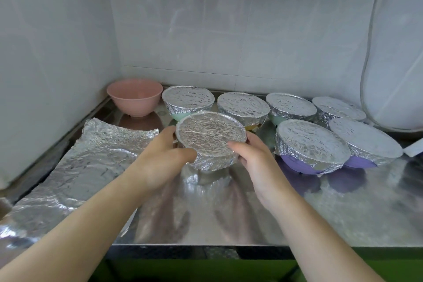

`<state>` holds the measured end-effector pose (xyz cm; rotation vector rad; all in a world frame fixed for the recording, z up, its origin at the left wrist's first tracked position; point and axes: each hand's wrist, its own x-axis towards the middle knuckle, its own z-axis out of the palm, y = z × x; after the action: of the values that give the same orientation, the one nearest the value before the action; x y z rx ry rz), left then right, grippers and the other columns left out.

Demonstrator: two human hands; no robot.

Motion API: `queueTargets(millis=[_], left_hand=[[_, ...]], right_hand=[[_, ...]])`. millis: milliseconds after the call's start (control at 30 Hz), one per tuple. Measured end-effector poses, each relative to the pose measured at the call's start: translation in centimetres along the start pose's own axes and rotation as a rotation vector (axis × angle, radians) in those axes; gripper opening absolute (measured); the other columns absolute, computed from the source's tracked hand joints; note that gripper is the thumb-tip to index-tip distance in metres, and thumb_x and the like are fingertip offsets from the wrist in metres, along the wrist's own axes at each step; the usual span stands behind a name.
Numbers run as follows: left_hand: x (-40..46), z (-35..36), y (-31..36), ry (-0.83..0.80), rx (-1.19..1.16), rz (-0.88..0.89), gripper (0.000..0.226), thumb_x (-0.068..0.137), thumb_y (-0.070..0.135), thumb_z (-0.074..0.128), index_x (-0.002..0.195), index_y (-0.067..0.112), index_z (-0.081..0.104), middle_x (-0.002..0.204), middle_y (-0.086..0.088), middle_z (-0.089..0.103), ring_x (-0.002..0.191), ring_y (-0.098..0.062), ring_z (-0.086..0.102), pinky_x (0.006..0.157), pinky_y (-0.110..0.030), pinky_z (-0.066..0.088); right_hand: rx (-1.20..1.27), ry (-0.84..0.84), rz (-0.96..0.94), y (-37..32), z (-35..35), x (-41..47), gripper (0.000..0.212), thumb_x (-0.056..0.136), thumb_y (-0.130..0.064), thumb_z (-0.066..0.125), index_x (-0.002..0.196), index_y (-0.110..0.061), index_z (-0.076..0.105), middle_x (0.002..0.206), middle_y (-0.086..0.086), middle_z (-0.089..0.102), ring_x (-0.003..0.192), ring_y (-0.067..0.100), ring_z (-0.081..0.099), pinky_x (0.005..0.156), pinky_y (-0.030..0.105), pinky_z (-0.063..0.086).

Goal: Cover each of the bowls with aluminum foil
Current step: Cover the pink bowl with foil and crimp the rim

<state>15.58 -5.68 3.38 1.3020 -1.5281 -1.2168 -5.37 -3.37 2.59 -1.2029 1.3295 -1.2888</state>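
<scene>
- both hands at frame centre: the foil-wrapped bowl (210, 139) is gripped by the left hand (164, 158) and right hand (256, 162), fingers curled round its sides.
- loose foil sheet (87, 162) is laid lower left.
- uncovered pink bowl (135, 98) is seen upper left.

Pale tiled walls (229, 36) meet in a corner at upper left of the frame. A shiny metal desk (343, 208) fills the lower half, green front (206, 270) along the bottom edge.
</scene>
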Motion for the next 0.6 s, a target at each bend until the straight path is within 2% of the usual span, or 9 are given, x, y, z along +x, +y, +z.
queueTargets(millis=[100, 200, 267, 333, 367, 400, 467, 533, 600], left_hand=[[0.4, 0.2, -0.3, 0.005, -0.014, -0.025, 0.060, 0.062, 0.021, 0.070, 0.121, 0.026, 0.065, 0.114, 0.003, 0.076, 0.111, -0.019, 0.071, 0.105, -0.052, 0.051], [0.5, -0.3, -1.0, 0.019, -0.040, -0.047, 0.064, 0.064, 0.019, 0.070, 0.128, 0.028, 0.062, 0.118, 0.008, 0.075, 0.115, -0.019, 0.069, 0.107, -0.053, 0.050], [0.4, -0.6, -0.7, 0.066, -0.066, -0.079, 0.063, 0.062, 0.021, 0.068, 0.125, 0.025, 0.060, 0.115, 0.009, 0.075, 0.112, -0.017, 0.069, 0.106, -0.047, 0.050], [0.3, -1.3, -0.1, 0.180, -0.092, -0.129, 0.061, 0.062, 0.026, 0.063, 0.122, 0.026, 0.057, 0.114, 0.008, 0.072, 0.109, -0.017, 0.068, 0.104, -0.041, 0.049], [0.5, -1.9, 0.3, 0.235, -0.118, -0.141, 0.057, 0.063, 0.027, 0.062, 0.120, 0.027, 0.058, 0.113, 0.006, 0.071, 0.107, -0.018, 0.067, 0.105, -0.039, 0.048], [0.8, -2.6, 0.5, 0.279, -0.147, -0.140, 0.044, 0.067, 0.025, 0.063, 0.111, 0.026, 0.062, 0.109, 0.003, 0.070, 0.104, -0.020, 0.067, 0.105, -0.039, 0.048], [1.7, -4.1, 0.8, 0.374, -0.166, -0.123, 0.019, 0.078, 0.016, 0.064, 0.096, 0.022, 0.066, 0.097, -0.004, 0.068, 0.096, -0.027, 0.068, 0.104, -0.042, 0.052], [3.5, -5.7, 0.5, 0.429, -0.110, -0.127, 0.041, 0.080, 0.014, 0.062, 0.121, 0.020, 0.065, 0.099, -0.004, 0.071, 0.098, -0.028, 0.070, 0.102, -0.047, 0.055], [5.3, -7.2, 0.5, 0.468, -0.014, -0.131, 0.067, 0.081, 0.016, 0.062, 0.146, 0.024, 0.051, 0.113, -0.006, 0.069, 0.105, -0.030, 0.068, 0.100, -0.046, 0.055]], right_hand=[[-0.034, -0.031, 0.032, -0.1, -0.2, 0.3, 0.048, 0.084, -0.039, 0.071, 0.132, -0.035, 0.069, 0.125, -0.017, 0.076, 0.121, 0.007, 0.069, 0.114, 0.042, 0.045], [-0.004, -0.033, 0.050, -0.2, -0.8, 0.3, 0.026, 0.100, -0.019, 0.064, 0.123, -0.030, 0.072, 0.112, -0.020, 0.079, 0.105, -0.005, 0.072, 0.097, 0.027, 0.048], [-0.028, 0.021, 0.018, -0.7, -1.3, 0.0, 0.015, 0.101, -0.018, 0.063, 0.111, -0.025, 0.072, 0.103, -0.021, 0.079, 0.098, -0.006, 0.071, 0.096, 0.030, 0.049], [-0.102, 0.084, -0.040, -1.2, -1.5, -0.1, 0.007, 0.099, -0.025, 0.066, 0.105, -0.026, 0.068, 0.094, -0.033, 0.073, 0.091, -0.016, 0.065, 0.097, 0.031, 0.046], [-0.136, 0.106, -0.056, -1.7, -1.4, -0.2, 0.016, 0.096, -0.031, 0.067, 0.111, -0.029, 0.067, 0.096, -0.038, 0.070, 0.093, -0.019, 0.062, 0.099, 0.030, 0.045], [-0.182, 0.121, -0.076, -2.3, -1.1, -0.2, 0.035, 0.090, -0.039, 0.067, 0.125, -0.032, 0.066, 0.110, -0.038, 0.068, 0.105, -0.018, 0.059, 0.106, 0.032, 0.044], [-0.271, 0.112, -0.111, -3.9, 0.2, 0.0, 0.066, 0.082, -0.048, 0.061, 0.147, -0.036, 0.056, 0.144, -0.026, 0.058, 0.134, -0.004, 0.051, 0.118, 0.038, 0.038], [-0.320, 0.033, -0.148, -5.2, 1.7, 0.9, 0.063, 0.091, -0.044, 0.063, 0.152, -0.034, 0.052, 0.153, -0.017, 0.054, 0.141, 0.002, 0.048, 0.118, 0.037, 0.037], [-0.379, -0.080, -0.146, -6.3, 3.6, 2.5, 0.056, 0.100, -0.032, 0.064, 0.155, -0.031, 0.050, 0.154, -0.014, 0.053, 0.140, 0.005, 0.049, 0.116, 0.036, 0.038]])
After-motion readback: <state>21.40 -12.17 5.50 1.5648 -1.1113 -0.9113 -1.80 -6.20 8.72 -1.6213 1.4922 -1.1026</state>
